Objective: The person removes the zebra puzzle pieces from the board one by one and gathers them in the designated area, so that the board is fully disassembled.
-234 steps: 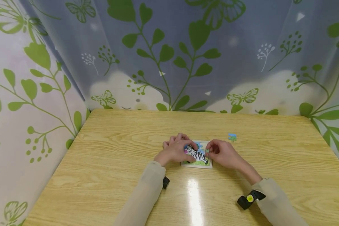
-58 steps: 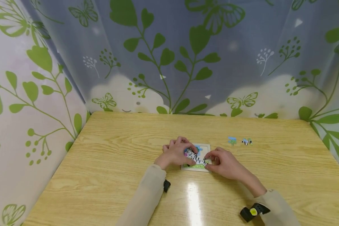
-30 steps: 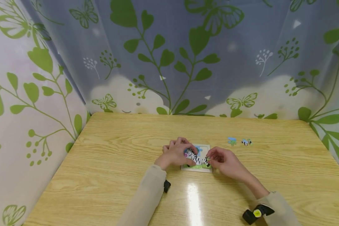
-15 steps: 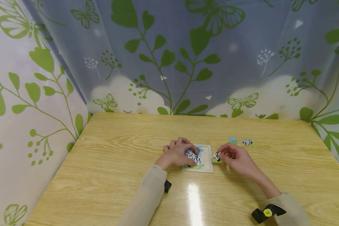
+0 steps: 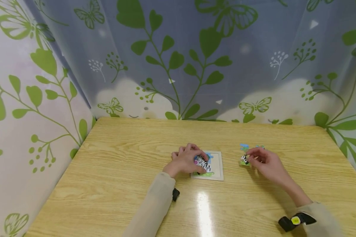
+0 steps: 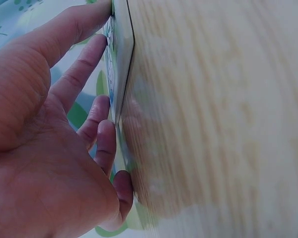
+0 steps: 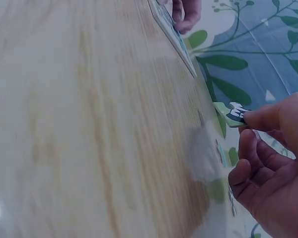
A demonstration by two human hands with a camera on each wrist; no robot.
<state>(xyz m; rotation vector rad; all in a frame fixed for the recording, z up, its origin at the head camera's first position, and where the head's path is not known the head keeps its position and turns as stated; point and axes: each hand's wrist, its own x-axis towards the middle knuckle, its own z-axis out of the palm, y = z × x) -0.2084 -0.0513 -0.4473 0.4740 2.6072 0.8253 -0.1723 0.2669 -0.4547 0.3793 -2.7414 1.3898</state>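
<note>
A zebra jigsaw puzzle lies in a square, pale puzzle tray on the table. My left hand rests over the tray's left part, hiding some of the zebra. In the left wrist view, the thumb and forefinger reach the tray's face with fingers extended. To the right of the tray, my right hand pinches a green, black and white puzzle piece between thumb and fingertips. The right wrist view shows this piece held above the tabletop. The right half of the tray shows its bare base.
Beyond the held piece lies a loose blue and green puzzle piece. Another loose piece sits just right of it, mostly hidden behind my right hand. A leaf-patterned curtain stands along the table's back edge.
My right hand has lifted the green, black and white piece out of the tray and carried it right. Earlier, another piece came to lie at the back right. My left hand stays put.
</note>
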